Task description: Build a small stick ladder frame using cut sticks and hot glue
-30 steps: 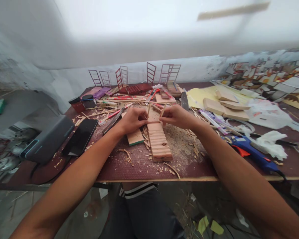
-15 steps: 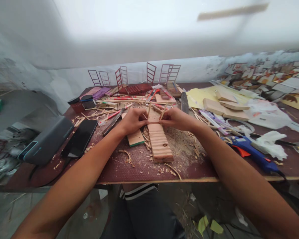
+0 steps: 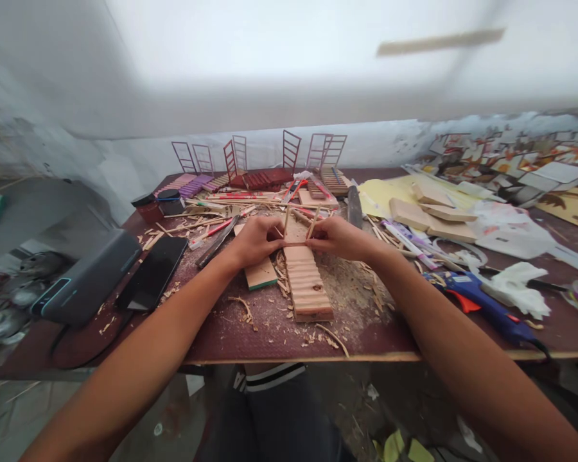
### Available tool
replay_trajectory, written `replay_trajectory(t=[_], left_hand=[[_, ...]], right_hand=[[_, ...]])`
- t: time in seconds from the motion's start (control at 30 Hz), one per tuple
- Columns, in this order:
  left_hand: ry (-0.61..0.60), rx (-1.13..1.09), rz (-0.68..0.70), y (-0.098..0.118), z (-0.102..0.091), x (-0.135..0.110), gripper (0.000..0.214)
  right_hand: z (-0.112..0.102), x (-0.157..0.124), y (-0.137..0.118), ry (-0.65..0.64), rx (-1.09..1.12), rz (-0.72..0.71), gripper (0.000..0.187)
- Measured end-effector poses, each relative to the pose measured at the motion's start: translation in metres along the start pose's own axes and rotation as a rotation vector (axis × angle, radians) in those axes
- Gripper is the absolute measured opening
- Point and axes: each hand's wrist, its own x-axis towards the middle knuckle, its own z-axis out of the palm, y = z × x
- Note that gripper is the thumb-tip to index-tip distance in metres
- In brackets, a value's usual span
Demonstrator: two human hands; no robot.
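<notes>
A ridged wooden block lies lengthwise before me on the table. Across its far part sits a small wooden crosspiece, with one thin wooden stick rising at its left end and another thin stick leaning at its right end. My left hand is closed, pinching the left end where crosspiece and stick meet. On the other side, my right hand pinches the right end the same way. The fingertips partly hide both joints. Under my left hand lies a flat board with a green edge.
Shavings surround the block. At left are a knife, a phone and a dark speaker. A blue glue gun and wood pieces lie right. Small ladder-like frames stand behind, near two jars.
The camera view has tilted slightly, so the table appears a little lower. Both hands keep their pinch at the two ends of the crosspiece, with no clear movement against the block.
</notes>
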Motion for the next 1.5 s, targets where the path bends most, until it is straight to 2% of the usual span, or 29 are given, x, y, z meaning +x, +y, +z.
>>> replay_trajectory(t=[0.2,0.7,0.87,0.97,1.03,1.1,1.23,1.33,1.4,1.47,1.5], left_hand=[[0.001,0.025,0.019,0.001,0.0,-0.001,0.01],[0.01,0.019,0.021,0.005,0.001,0.0,0.012],[-0.001,0.005,0.017,0.005,0.001,-0.001,0.013],[0.002,0.011,0.032,0.002,0.001,-0.001,0.015],[0.011,0.025,0.048,0.001,0.002,-0.001,0.018],[0.007,0.04,0.058,0.0,0.002,-0.001,0.019],[0.002,0.071,0.076,-0.001,0.001,-0.001,0.012],[0.005,0.067,0.095,-0.001,0.001,-0.001,0.011],[0.009,0.062,0.105,-0.001,0.0,-0.002,0.008],[0.015,0.052,0.11,-0.002,0.001,-0.002,0.004],[0.015,0.043,0.111,-0.003,0.001,-0.002,0.003]], right_hand=[[-0.001,-0.001,0.0,-0.03,0.058,-0.031,0.025],[0.003,-0.003,0.005,-0.04,0.115,0.042,0.024],[0.002,-0.002,0.002,-0.035,0.054,0.031,0.023],[-0.001,-0.005,-0.005,0.039,-0.077,0.016,0.024],[-0.003,-0.008,-0.011,0.125,-0.21,0.072,0.022],[-0.006,-0.01,-0.017,0.158,-0.33,0.177,0.021],[-0.013,-0.012,-0.025,0.064,-0.412,0.331,0.02],[-0.021,-0.026,-0.035,0.074,-0.408,0.367,0.02],[-0.029,-0.049,-0.041,0.205,-0.344,0.342,0.027],[-0.036,-0.083,-0.042,0.376,-0.241,0.316,0.032],[-0.039,-0.104,-0.039,0.427,-0.23,0.347,0.035]])
